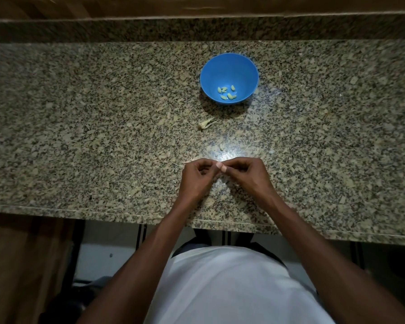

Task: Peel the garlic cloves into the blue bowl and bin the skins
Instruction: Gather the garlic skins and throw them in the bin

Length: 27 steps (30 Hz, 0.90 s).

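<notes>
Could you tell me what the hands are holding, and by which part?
Both hands, left and right, meet in a fingertip grip on something tiny, hidden between them.

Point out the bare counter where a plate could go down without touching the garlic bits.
Free: the wide stretch of counter left of the blue bowl, and the stretch to its right. Crowded: the middle strip from bowl to hands, with a skin scrap, a small piece, left hand and right hand.

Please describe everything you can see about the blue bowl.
The blue bowl is round, smooth and plain, plastic by its look. It stands upright on the speckled granite counter, beyond both hands, and neither hand touches it. Several small pale peeled garlic cloves lie loose at its bottom. A scrap of garlic skin lies on the counter just in front of it, apart.
</notes>
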{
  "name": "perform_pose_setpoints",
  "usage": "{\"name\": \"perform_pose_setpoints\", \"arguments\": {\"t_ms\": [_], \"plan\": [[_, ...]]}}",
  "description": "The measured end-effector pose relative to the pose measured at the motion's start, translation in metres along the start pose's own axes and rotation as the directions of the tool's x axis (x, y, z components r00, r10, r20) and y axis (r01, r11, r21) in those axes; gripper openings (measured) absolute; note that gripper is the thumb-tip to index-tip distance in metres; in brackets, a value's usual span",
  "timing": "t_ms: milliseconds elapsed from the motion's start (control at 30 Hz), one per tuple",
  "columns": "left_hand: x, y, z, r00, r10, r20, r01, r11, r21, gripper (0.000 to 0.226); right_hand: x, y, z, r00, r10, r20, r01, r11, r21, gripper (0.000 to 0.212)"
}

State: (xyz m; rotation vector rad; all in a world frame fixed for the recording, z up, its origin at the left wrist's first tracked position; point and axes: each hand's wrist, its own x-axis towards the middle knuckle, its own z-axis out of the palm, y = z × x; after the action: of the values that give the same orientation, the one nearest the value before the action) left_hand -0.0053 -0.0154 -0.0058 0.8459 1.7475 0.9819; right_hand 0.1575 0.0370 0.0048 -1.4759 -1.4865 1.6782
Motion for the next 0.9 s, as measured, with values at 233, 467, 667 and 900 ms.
{"name": "perform_pose_setpoints", "arguments": {"t_ms": [233, 467, 667, 900], "plan": [[0.015, 0.008, 0.007, 0.995, 0.073, -0.072, -0.061, 0.986, 0.157, 0.004, 0.024, -0.009, -0.030, 0.991, -0.072, -0.113, 0.030, 0.943, -0.332, 0.018], [0.064, 0.033, 0.019, 0.964, 0.264, 0.016, -0.233, 0.821, 0.521, 0.012, 0.078, -0.021, -0.058, 0.947, -0.281, -0.156, 0.138, 0.794, -0.591, 0.023], [0.073, 0.037, 0.031, 0.966, 0.258, 0.022, -0.213, 0.742, 0.636, 0.023, 0.079, -0.017, -0.059, 0.934, -0.258, -0.248, 0.082, 0.829, -0.554, 0.022], [0.060, 0.028, 0.011, 0.998, 0.044, -0.046, -0.029, 0.959, 0.283, 0.014, 0.040, -0.009, -0.057, 0.940, -0.057, -0.335, -0.029, 0.969, -0.246, 0.021]]}}
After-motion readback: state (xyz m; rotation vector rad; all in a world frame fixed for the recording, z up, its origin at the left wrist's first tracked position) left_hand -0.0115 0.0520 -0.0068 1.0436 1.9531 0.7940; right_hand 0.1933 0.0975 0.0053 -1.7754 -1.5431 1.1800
